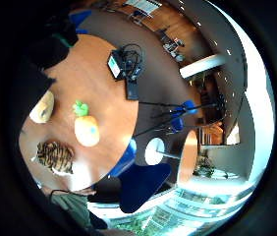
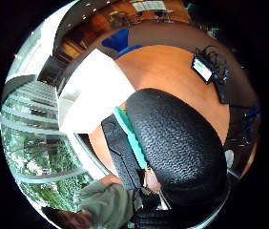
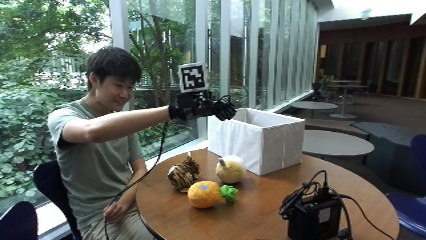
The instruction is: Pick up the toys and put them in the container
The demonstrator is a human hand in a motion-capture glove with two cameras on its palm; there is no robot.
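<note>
A: The gloved right hand (image 3: 212,109) is up in the air, level with the top edge of the white container (image 3: 263,142), just beside its near corner.

B: Is it holding anything?

A: The fingers look curled downward in the outside view, but I cannot tell whether anything is inside them. The thumb side palm view is mostly filled by a black textured fingertip, with a strip of teal beside it.

B: Where are the toys?

A: 3 of them sit on the round wooden bench (image 3: 266,210), all in front of the container. A striped tiger plush (image 3: 182,175) is nearest the person. A pale round plush (image 3: 230,169) sits just beside the container's front wall. An orange plush with a green top (image 3: 209,194) lies closer to the camera, between the 2 others.

B: And from the palm?

A: The little finger side view looks down on the same 3, well below the hand.

B: Anything else?

A: A black device with tangled cables (image 3: 314,212) stands at the bench's near edge. The person's bare hand rests down by the lap.
</note>
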